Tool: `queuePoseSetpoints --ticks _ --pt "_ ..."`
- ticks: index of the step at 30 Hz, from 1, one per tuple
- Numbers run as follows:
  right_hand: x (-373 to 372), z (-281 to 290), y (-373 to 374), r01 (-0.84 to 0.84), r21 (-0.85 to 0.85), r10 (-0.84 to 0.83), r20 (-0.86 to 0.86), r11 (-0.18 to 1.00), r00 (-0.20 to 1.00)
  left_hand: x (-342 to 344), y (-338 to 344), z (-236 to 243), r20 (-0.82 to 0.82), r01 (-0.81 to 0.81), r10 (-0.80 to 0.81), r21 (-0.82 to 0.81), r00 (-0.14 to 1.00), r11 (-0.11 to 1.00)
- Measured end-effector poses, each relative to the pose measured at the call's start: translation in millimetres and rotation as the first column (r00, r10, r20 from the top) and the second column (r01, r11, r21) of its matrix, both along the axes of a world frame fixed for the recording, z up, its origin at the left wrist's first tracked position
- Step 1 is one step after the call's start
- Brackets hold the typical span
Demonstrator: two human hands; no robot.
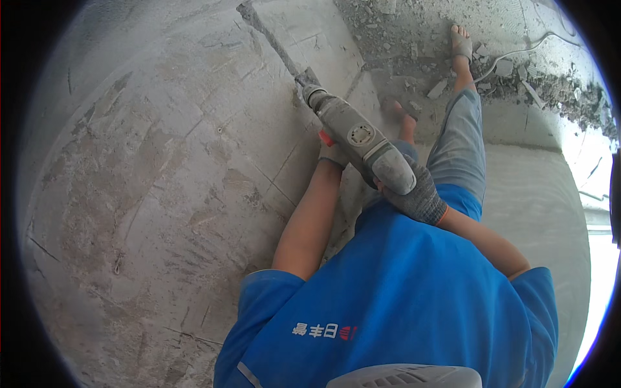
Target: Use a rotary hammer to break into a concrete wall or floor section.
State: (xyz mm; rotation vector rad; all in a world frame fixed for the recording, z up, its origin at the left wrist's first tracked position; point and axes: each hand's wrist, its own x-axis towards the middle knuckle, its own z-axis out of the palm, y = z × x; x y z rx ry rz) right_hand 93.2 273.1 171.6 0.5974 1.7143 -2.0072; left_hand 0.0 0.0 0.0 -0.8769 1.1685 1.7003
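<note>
A dust-covered grey demolition hammer point(349, 126) points up and left, its long chisel bit point(275, 45) reaching to the scuffed, cracked concrete surface point(162, 142); whether the tip touches it I cannot tell. My left hand point(331, 152), in a glove, wraps round the tool's front handle beside a red part, partly hidden under the body. At the rear, my right hand point(419, 197), in a grey knit glove with an orange cuff, grips the tool, its fingertips mostly behind the housing.
My two bare, dusty feet point(460, 45) are at upper right among broken rubble point(506, 70). A pale cable point(543, 40) runs across the debris. A rough ledge edge point(576, 107) and a smoother grey surface point(537, 200) lie to the right, beside bright light.
</note>
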Motion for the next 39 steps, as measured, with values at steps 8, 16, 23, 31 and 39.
queuePoseSetpoints --ticks 8,16,23,31,39 --pt "-15.7 5.2 -41.1 0.246 -0.064 -0.253 -0.150 0.967 0.956 -5.8 -17.0 -10.5 -0.334 0.580 -0.666 -0.328 0.667 0.746" --pt "-16.5 10.6 1.7 0.009 0.072 -0.002 -0.094 0.997 0.996 4.8 9.4 1.3 -0.448 0.634 -0.813 -0.517 0.372 0.575" --pt "3.5 21.1 37.7 0.058 0.012 -0.056 -0.092 0.998 0.994 21.1 -5.9 -22.8 -0.002 0.009 -0.009 0.256 1.000 0.967" --pt "20.2 -2.3 49.3 0.136 -0.110 -0.128 0.078 0.984 0.989 1.6 45.3 27.2 -0.298 0.478 -0.676 -0.521 0.674 0.707" --pt "24.6 -51.2 90.0 0.561 -0.533 -0.363 0.436 0.633 0.823 -35.1 110.2 77.7 0.249 0.605 -0.570 -0.521 0.783 0.603"
